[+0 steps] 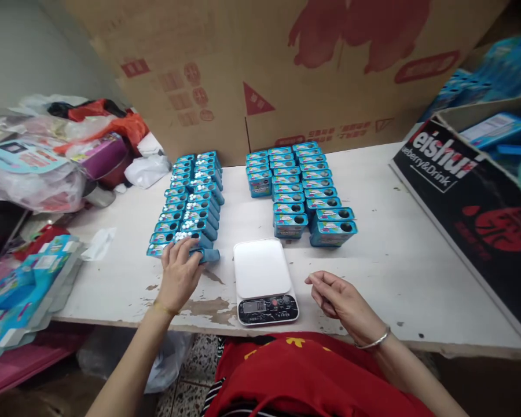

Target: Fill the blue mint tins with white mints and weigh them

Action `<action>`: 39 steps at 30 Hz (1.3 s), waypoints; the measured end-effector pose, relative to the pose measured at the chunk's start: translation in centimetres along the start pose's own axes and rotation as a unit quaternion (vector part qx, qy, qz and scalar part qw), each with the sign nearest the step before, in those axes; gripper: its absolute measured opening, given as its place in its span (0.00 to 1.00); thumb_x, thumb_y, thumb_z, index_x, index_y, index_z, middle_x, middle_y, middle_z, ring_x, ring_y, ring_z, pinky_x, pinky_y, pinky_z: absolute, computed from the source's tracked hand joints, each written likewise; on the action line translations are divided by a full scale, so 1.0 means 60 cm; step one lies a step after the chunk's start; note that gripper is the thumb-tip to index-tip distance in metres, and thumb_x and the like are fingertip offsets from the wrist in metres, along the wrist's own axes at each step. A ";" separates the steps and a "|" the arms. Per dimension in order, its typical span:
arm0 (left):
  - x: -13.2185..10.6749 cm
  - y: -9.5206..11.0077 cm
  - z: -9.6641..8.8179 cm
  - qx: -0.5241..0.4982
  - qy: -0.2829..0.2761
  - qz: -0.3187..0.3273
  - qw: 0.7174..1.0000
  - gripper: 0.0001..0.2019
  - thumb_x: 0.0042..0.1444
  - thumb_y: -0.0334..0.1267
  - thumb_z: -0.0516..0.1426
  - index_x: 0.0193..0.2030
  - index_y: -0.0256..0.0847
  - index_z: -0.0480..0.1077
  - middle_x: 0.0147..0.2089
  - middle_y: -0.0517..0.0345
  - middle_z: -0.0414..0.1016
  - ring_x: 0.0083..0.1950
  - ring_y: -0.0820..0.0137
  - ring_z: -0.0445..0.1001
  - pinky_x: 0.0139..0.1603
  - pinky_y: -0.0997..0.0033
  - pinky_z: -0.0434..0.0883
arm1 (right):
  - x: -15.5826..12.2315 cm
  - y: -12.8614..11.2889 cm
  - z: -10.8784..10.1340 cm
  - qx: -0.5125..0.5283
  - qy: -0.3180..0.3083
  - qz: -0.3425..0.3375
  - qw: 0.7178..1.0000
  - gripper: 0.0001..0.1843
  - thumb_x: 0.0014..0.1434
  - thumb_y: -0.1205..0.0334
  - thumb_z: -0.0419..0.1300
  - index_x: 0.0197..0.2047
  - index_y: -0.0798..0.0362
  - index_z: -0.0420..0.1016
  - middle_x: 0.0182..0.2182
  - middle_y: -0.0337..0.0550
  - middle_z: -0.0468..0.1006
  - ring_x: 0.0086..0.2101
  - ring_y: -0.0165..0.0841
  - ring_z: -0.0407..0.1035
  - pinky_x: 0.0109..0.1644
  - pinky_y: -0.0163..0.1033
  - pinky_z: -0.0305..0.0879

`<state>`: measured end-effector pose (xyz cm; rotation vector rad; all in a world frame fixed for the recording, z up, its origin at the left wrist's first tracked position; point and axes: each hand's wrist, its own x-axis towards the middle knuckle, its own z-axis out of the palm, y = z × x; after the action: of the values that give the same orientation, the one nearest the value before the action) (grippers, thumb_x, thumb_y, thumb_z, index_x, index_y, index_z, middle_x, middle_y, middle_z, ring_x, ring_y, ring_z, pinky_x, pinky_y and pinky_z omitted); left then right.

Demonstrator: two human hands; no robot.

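Two rows of small blue boxes (pixel 201 223) stand on the left of the white table, many with white pellets on top beside a dark round hole. At their near end, my left hand (pixel 181 266) is closed around a blue box (pixel 210 255), most of it hidden under the fingers. A white digital scale (pixel 261 269) with a black display panel lies in front of me, nothing on its plate. Right of the scale, my right hand (pixel 341 298) hovers with fingers curled and thumb against the index finger; I see nothing in it. More blue boxes (pixel 333 231) stand in uneven rows beyond the scale.
A big cardboard box (pixel 226 69) walls off the back of the table (pixel 395 255). On the right stands a black carton (pixel 455 174) with blue packages inside. Plastic bags (pixel 39 179) and flattened blue cartons (pixel 30 295) crowd the left side.
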<state>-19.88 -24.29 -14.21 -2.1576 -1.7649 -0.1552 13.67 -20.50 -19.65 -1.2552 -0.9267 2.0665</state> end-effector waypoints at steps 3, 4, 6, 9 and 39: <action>0.040 0.045 -0.045 -0.051 -0.014 0.061 0.997 0.05 0.63 0.36 0.52 0.38 0.40 0.68 0.52 0.47 0.73 0.53 0.59 0.70 0.54 0.55 0.65 | -0.006 0.005 -0.011 0.018 0.020 0.008 1.000 0.27 0.44 0.39 0.68 0.32 0.55 0.70 0.21 0.34 0.68 0.16 0.19 0.52 0.19 0.29 0.38; 0.057 0.062 -0.056 -0.068 -0.028 0.081 0.994 0.06 0.63 0.37 0.52 0.38 0.40 0.68 0.50 0.48 0.73 0.49 0.61 0.72 0.50 0.59 0.68 | -0.007 0.006 -0.014 0.020 0.018 0.014 1.000 0.27 0.44 0.39 0.69 0.31 0.55 0.71 0.21 0.35 0.69 0.16 0.20 0.54 0.19 0.29 0.40; 0.092 0.098 -0.066 -0.083 -0.062 0.119 0.987 0.08 0.63 0.39 0.52 0.37 0.39 0.68 0.46 0.48 0.74 0.43 0.64 0.72 0.41 0.64 0.69 | -0.010 0.007 -0.020 0.022 0.007 0.027 0.999 0.26 0.42 0.41 0.70 0.29 0.56 0.71 0.21 0.37 0.70 0.18 0.21 0.57 0.20 0.30 0.45; 0.133 0.146 -0.056 -0.067 -0.130 0.175 0.974 0.07 0.63 0.39 0.53 0.37 0.39 0.69 0.41 0.51 0.74 0.37 0.65 0.73 0.35 0.66 0.67 | -0.015 0.005 -0.028 0.038 0.003 0.042 0.998 0.25 0.39 0.45 0.72 0.30 0.56 0.72 0.23 0.39 0.74 0.20 0.23 0.62 0.22 0.30 0.52; -0.045 0.065 0.040 -0.374 0.003 -0.189 0.908 0.12 0.61 0.45 0.55 0.43 0.38 0.71 0.40 0.54 0.77 0.39 0.71 0.75 0.43 0.70 0.73 | 0.025 -0.163 0.094 -0.384 -0.057 -0.198 0.900 0.06 0.59 0.63 0.59 0.32 0.55 0.74 0.21 0.39 0.75 0.25 0.28 0.71 0.32 0.35 0.67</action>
<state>-17.04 -26.60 -18.04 -2.1982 -2.3694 -1.0939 8.88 -14.93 -10.90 -1.1525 -1.9933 1.4876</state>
